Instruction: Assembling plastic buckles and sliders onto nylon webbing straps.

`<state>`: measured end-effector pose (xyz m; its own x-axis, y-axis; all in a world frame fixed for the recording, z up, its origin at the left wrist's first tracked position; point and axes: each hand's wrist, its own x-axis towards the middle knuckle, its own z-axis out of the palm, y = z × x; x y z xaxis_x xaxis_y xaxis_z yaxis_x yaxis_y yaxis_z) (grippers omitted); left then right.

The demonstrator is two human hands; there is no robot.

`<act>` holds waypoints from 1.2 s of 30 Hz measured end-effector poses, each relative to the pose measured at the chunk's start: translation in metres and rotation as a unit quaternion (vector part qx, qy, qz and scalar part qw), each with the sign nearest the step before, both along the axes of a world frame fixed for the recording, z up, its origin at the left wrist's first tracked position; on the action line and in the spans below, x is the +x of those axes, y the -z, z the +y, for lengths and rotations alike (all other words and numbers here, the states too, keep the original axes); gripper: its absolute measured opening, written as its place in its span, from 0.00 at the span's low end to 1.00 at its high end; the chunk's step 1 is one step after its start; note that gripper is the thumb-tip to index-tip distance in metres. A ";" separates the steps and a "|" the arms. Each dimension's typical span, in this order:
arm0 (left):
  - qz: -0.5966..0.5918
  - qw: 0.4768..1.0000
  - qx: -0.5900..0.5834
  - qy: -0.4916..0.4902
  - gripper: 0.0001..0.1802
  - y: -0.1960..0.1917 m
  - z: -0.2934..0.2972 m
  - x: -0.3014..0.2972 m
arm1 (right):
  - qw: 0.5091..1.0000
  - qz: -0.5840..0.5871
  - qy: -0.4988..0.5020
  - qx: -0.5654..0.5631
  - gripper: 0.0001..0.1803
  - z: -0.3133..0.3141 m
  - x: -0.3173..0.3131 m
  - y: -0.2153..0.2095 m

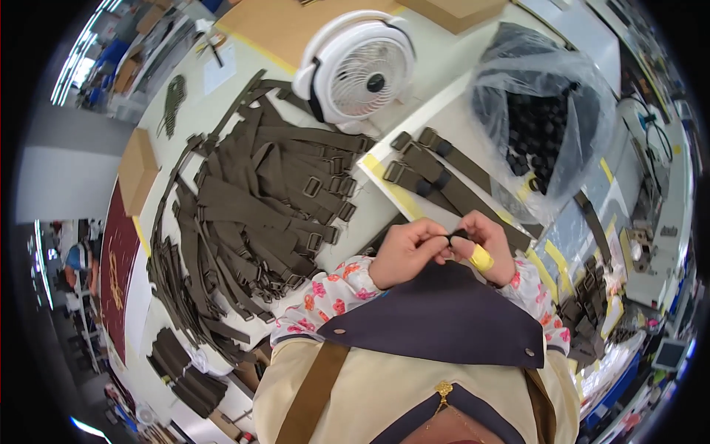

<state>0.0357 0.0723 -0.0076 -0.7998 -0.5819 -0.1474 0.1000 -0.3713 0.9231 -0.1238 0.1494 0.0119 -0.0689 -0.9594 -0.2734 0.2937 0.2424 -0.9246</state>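
Close in front of my chest, my left hand (409, 253) and my right hand (489, 238) meet with fingers pinched. Between their fingertips is a small black piece (458, 235), mostly covered, so its exact kind cannot be told. Yellow tape (481, 258) is wrapped on my right hand. Just beyond my hands, olive webbing straps with metal buckles (427, 166) lie side by side on a white board (396, 194). A large heap of similar straps (255, 174) spreads out to the left, many ending in buckles.
A white fan (362, 70) stands behind the heap. At the far right of the board sits a clear plastic bag (584, 81) of small black parts (538, 129). More buckled straps (588, 300) lie to my right. A cardboard box (137, 172) stands at the left edge.
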 end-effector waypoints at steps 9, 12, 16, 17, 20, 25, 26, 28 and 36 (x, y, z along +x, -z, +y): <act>-0.083 0.971 -0.218 0.053 0.07 0.020 -0.008 0.025 | 0.929 0.291 -0.225 0.030 0.07 -0.001 -0.010 0.005; -0.305 0.839 -0.443 -0.089 0.15 0.043 -0.040 0.081 | 0.943 0.273 -0.188 0.014 0.07 0.004 -0.007 0.028; -0.596 0.551 -0.572 -0.121 0.36 0.058 -0.092 0.173 | 0.973 0.191 -0.112 0.061 0.06 0.010 -0.012 0.030; -0.634 0.520 -0.562 -0.104 0.36 0.074 -0.094 0.195 | 0.975 0.180 -0.120 0.056 0.06 0.007 -0.009 0.029; -0.617 0.541 -0.564 -0.089 0.28 0.082 -0.100 0.199 | 0.971 0.190 -0.135 0.047 0.06 0.001 -0.006 0.029; -0.555 0.606 -0.557 -0.123 0.14 0.080 -0.126 0.223 | 0.973 0.198 -0.113 0.033 0.08 0.004 -0.002 0.027; -0.515 0.644 -0.542 -0.163 0.11 0.080 -0.130 0.225 | 0.975 0.194 -0.100 0.041 0.09 0.004 -0.003 0.026; -0.451 0.662 -0.538 -0.264 0.09 0.058 -0.132 0.206 | 0.977 0.184 -0.095 0.049 0.10 0.005 -0.006 0.029; -0.131 0.686 -0.705 -0.122 0.19 -0.002 -0.082 0.062 | 0.990 -0.116 -0.039 0.077 0.12 -0.013 0.006 0.031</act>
<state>0.0974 -0.0096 -0.0056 -0.7067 -0.4055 0.5797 -0.2386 0.9080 0.3444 -0.1173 0.1363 -0.0196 0.0857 -0.9055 -0.4157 0.4681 0.4049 -0.7855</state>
